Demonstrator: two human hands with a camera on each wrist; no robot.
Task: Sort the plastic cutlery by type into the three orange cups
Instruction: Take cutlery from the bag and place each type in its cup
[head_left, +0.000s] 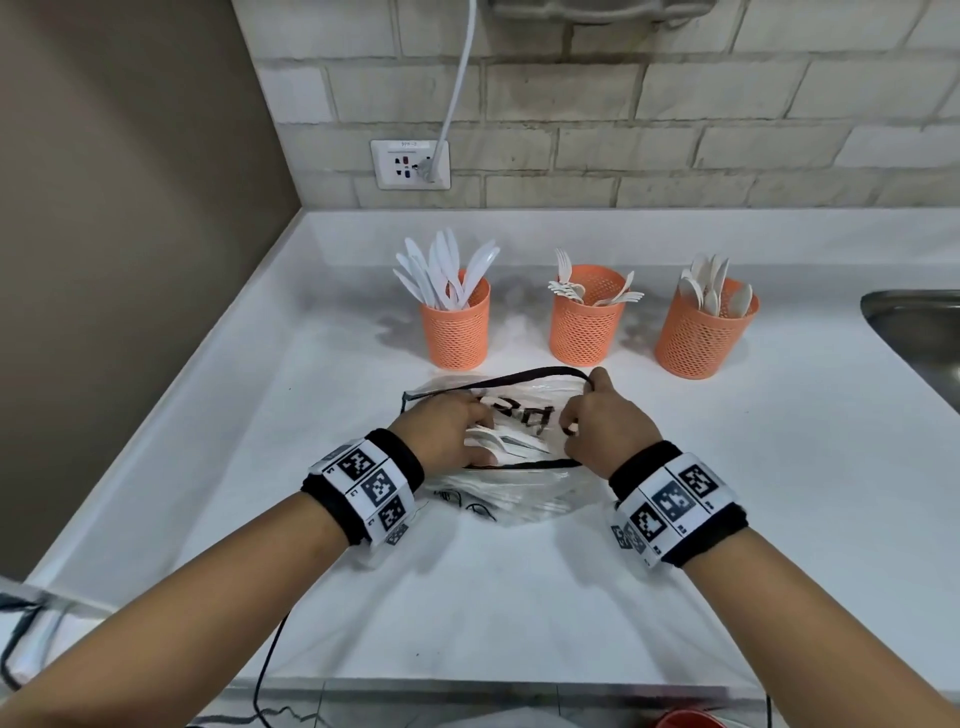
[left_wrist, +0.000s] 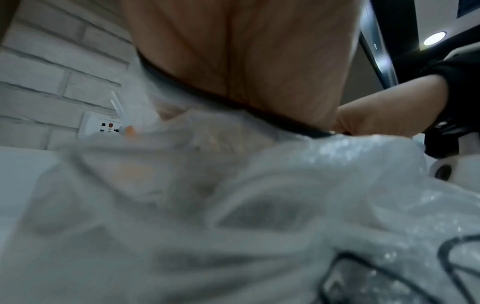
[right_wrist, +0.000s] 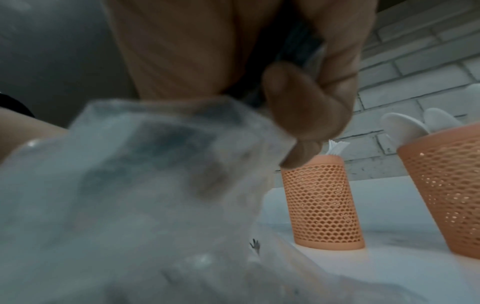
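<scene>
Three orange mesh cups stand in a row at the back of the counter: the left cup (head_left: 455, 332) holds knives, the middle cup (head_left: 586, 325) forks, the right cup (head_left: 698, 340) spoons. In front of them lies a clear plastic bag (head_left: 524, 496) with a black-trimmed mouth. My left hand (head_left: 485, 439) is inside the mouth, with thumb and fingers round white cutlery (head_left: 511, 441). My right hand (head_left: 584, 405) pinches the bag's rim and holds it up. The right wrist view shows that pinch on the bag (right_wrist: 155, 164), with the middle cup (right_wrist: 322, 203) behind it.
A steel sink (head_left: 919, 332) is set into the counter at the right. A wall socket (head_left: 410, 163) with a white cable sits on the brick wall behind the cups. A brown wall closes the left side. A black cable (head_left: 270, 660) hangs over the counter's front edge.
</scene>
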